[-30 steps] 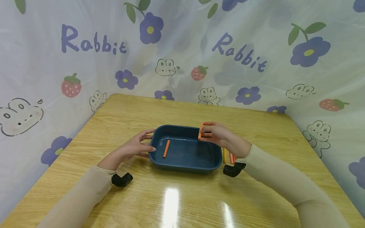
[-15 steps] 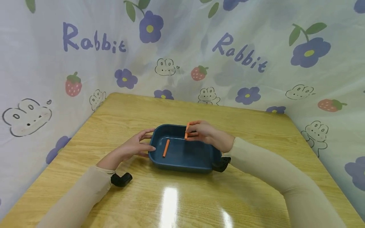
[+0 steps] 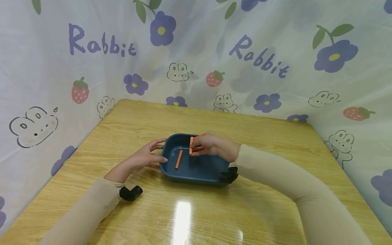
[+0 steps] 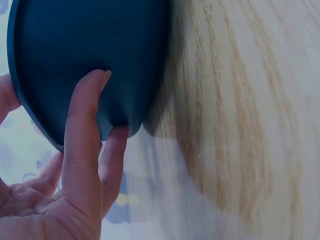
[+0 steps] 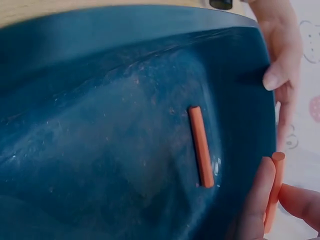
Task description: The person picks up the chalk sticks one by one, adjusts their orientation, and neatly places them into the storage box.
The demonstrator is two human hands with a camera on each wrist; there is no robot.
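Note:
My left hand [image 3: 142, 158] grips the left end of a dark blue rectangular tub [image 3: 196, 179]. Its thumb lies at the rim, and in the left wrist view the fingers [image 4: 82, 115] touch the outer wall. Inside, near the left end, lies a short orange crayon-like stick [image 3: 179, 160]. A second orange crayon-like stick [image 5: 276, 192] is pinched between thumb and fingers of my right hand [image 3: 212, 144]. That hand is over the tub, to the right of the lying stick; the held stick stays above the floor.
The tub stands on a wood-grain table [image 3: 134, 126]. Behind the table hangs a pale cloth [image 3: 196, 44] printed with rabbits, flowers and strawberries. Each wrist carries a black camera mount [image 3: 131, 193]. My right forearm [image 3: 275, 173] crosses the tub's right end.
My right hand has moved left over the tub with the orange stick, lowering slightly. Yellow, pink and red sticks right of the tub have become hidden behind the arm. The left hand stays put.

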